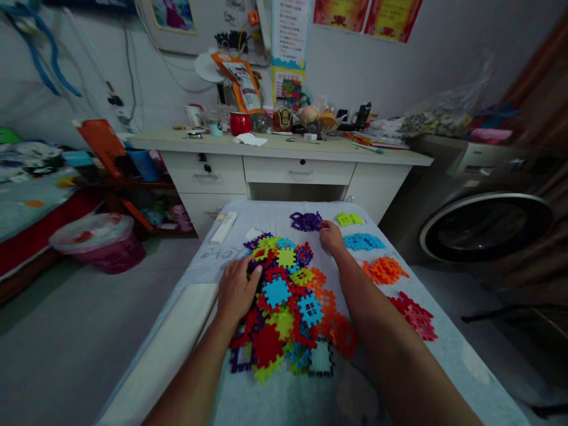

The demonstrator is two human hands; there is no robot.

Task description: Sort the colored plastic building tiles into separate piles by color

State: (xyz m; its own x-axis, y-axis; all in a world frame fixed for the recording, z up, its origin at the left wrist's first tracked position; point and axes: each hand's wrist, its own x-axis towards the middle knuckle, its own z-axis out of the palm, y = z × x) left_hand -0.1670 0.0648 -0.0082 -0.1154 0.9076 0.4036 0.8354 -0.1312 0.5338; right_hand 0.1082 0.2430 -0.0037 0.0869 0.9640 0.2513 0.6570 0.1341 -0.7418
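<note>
A mixed heap of toothed plastic building pieces, in red, blue, lime, orange and purple, lies in the middle of the cloth-covered table. My left hand rests at the heap's left edge, thumb apart from the fingers, whose tips are partly hidden among the pieces. Farther back, my right hand touches the right edge of a small pile of purple pieces. Its fingers are curled together, and what they hold is too small to make out. Sorted piles line the right side: lime, light blue, orange and red pieces.
A long white box lies at the table's back left. Beyond the table stands a white desk bearing jars and a red cup. A washing machine is on the right, a pink lined bin on the left.
</note>
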